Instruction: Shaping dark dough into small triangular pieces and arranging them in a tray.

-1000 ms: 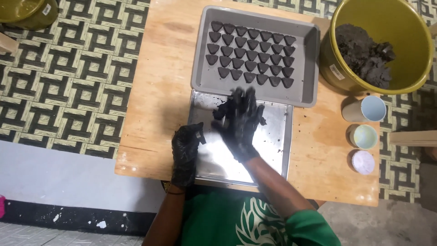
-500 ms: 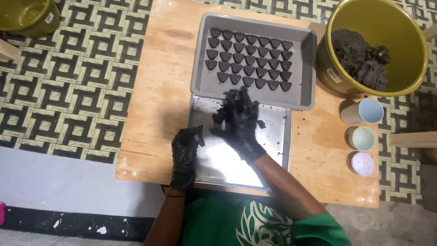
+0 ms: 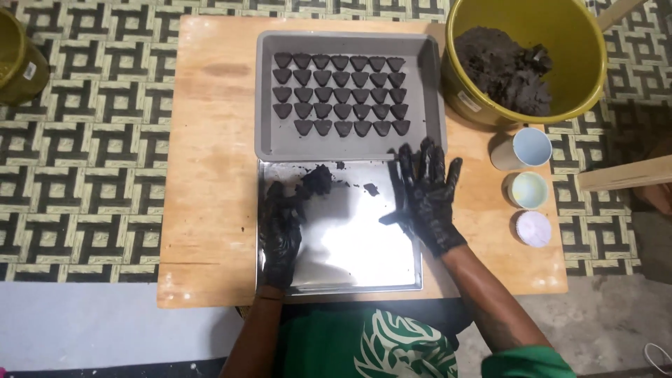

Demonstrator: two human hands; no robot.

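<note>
My left hand (image 3: 280, 227), in a black glove, rests on the left edge of a shiny steel sheet (image 3: 350, 245), its fingers next to a dark lump of dough (image 3: 316, 180). My right hand (image 3: 425, 192), also gloved and smeared dark, lies flat with fingers spread over the sheet's right edge, holding nothing. Behind the sheet a grey tray (image 3: 269, 143) carries several rows of dark triangular pieces (image 3: 341, 94). A yellow bucket (image 3: 588, 77) at the back right holds more dark mix (image 3: 505, 70).
All of it sits on a low wooden table (image 3: 210, 175) over a patterned mat. Three small round cups (image 3: 529, 189) stand in a line at the table's right edge. A wooden bar (image 3: 623, 173) juts in from the right. Another yellow container (image 3: 17, 59) is at far left.
My right hand has left the dough lump and moved right to the sheet's edge, fingers spread. The lump now lies uncovered near the sheet's top left. The left hand stayed in place.
</note>
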